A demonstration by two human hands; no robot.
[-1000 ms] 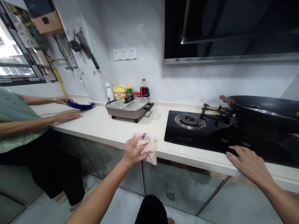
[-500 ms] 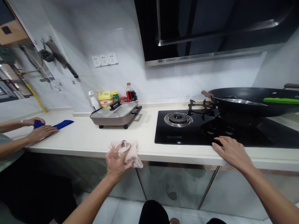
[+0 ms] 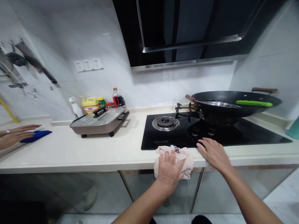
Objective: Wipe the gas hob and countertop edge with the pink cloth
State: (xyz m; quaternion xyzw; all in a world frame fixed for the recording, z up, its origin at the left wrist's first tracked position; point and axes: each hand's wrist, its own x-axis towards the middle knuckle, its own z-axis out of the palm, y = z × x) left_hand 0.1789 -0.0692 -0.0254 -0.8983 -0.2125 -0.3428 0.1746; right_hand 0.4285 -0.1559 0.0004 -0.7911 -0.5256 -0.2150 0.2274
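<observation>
My left hand presses a crumpled pale pink cloth onto the front edge of the white countertop, with part of the cloth hanging over the edge. Just ahead of it lies the black gas stove. Holding nothing, my right hand rests with its fingers spread at the stove's front border. A large black wok sits on the right burner, with a green-handled utensil and a shiny metal piece inside it. The left burner shows without its pan support, and a black support lies behind.
A lidded electric pan stands left of the stove. Behind it are a white spray bottle, a yellow jug and a dark sauce bottle. At far left, another person's hands rest by a blue cloth. A range hood overhangs the stove.
My left hand has slid the pink cloth rightward along the counter edge to the stove's front. My right hand stays by the stove. The view has turned right, and the other person's hands have shifted.
</observation>
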